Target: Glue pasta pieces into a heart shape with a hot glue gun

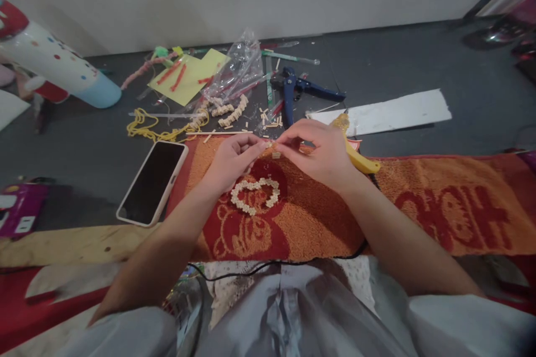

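My left hand (237, 159) and my right hand (316, 150) meet over the back edge of an orange and red towel (322, 212). Each is closed in a pinch, fingertips nearly touching, around small pale pieces whose shape is too small to make out. Just in front of my left hand, a heart-shaped outline of small pale wooden pieces (273, 185) lies on the towel, with a gap at its lower right. Behind my right hand is a blue-handled cutter (288, 95). A yellow-handled tool (362, 162) lies partly hidden beside that hand.
A phone (153, 181) lies left of the towel. Behind are yellow string (154, 133), curved wooden pieces (234, 113), yellow paper (184, 81) and plastic wrap (240, 64). A white strip (397, 111) lies at right, a bottle (62, 61) at far left. A black cable (238, 275) crosses in front.
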A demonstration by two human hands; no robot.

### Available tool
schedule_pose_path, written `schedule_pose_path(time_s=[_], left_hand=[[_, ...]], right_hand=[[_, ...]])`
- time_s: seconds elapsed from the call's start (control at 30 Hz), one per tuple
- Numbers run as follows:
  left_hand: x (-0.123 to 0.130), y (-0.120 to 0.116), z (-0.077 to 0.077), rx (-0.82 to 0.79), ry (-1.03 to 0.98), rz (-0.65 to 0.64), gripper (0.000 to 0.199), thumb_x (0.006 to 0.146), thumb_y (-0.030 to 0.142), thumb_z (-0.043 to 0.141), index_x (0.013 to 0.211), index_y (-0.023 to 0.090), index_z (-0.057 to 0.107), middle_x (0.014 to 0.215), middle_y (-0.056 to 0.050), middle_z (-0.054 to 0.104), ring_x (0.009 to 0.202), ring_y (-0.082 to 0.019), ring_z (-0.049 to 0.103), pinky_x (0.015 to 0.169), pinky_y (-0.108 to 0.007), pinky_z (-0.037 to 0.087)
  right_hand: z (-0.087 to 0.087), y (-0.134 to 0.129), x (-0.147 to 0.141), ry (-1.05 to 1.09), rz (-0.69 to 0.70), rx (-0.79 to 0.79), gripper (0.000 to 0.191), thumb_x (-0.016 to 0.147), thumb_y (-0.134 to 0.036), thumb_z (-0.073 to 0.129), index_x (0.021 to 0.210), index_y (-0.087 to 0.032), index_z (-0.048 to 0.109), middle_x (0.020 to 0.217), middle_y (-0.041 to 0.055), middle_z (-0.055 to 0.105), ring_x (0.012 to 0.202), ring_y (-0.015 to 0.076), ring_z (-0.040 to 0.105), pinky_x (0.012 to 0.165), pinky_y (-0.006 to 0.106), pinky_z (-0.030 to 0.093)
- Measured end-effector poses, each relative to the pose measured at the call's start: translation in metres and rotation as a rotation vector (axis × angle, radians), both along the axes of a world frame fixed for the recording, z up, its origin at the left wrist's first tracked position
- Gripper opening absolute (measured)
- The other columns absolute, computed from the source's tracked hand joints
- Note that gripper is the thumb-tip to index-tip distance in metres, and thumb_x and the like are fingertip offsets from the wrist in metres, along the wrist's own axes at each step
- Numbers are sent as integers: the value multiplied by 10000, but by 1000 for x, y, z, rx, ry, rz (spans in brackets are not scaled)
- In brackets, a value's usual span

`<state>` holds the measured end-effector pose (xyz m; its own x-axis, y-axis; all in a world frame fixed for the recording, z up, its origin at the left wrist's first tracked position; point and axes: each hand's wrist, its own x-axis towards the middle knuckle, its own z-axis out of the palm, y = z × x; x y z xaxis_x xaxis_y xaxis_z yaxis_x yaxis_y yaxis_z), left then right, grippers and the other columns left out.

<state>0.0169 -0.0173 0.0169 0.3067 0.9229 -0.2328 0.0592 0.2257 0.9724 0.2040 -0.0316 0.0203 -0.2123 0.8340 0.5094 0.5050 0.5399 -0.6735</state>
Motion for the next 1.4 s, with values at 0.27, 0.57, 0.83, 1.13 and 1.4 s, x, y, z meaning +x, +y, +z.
schedule_pose_path(time_s=[0.27,0.57,0.83,1.13,1.4], left_hand=[[-4,0,-4,18,-16,-46,294,723,412,731,730,185,545,452,106,397,330,-14,293,339,-182,187],[-1,-2,-5,53,-49,12,403,644,484,807,687,194,530,428,98,426,311,-20,316,316,-183,202],[-2,-2,-11,134,-58,8,348,717,491,754,763,191,586,468,92,438,333,-28,342,334,-187,251],[-4,-3,-7,550,83,78,272,773,425,722,892,188,660,635,33,561,504,-55,465,454,-179,358],[-5,-5,-10,730,257,70,201,805,340,664,931,186,689,616,38,560,504,-54,456,462,-162,354]], right_hand=[[-11,1,-3,-11,25,109,81,852,-195,632,784,-204,676,815,23,718,747,137,649,687,281,508],[-12,1,-8,32,16,123,110,860,-198,602,766,-224,652,789,6,703,718,132,631,663,282,489],[-13,0,-10,88,10,172,106,860,-185,609,771,-213,661,791,18,708,717,131,637,659,272,495],[-6,-4,-13,246,-45,-46,57,782,-261,739,821,-221,724,815,8,742,752,146,668,669,287,533],[-5,-3,-10,164,-36,102,22,806,-224,715,812,-240,729,808,-2,757,743,143,677,707,296,535]])
